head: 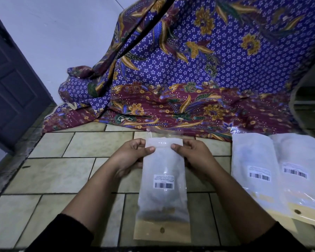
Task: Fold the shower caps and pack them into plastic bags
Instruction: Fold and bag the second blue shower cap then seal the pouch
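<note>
The plastic bag point(163, 179) lies between the two hands, its long axis running straight away from the person, its clear flap at the far end; the left hand point(130, 156) and right hand point(194, 155) each pinch a far corner, thumb on top, equally near, so closing the flap looks like the next step; a pale folded shower cap seems to fill the bag; two packed bags point(278, 171) lie side by side to the right on the tiled floor point(62, 171); a patterned cloth point(180, 73) hangs behind, a dark door point(11, 84) at left.
</note>
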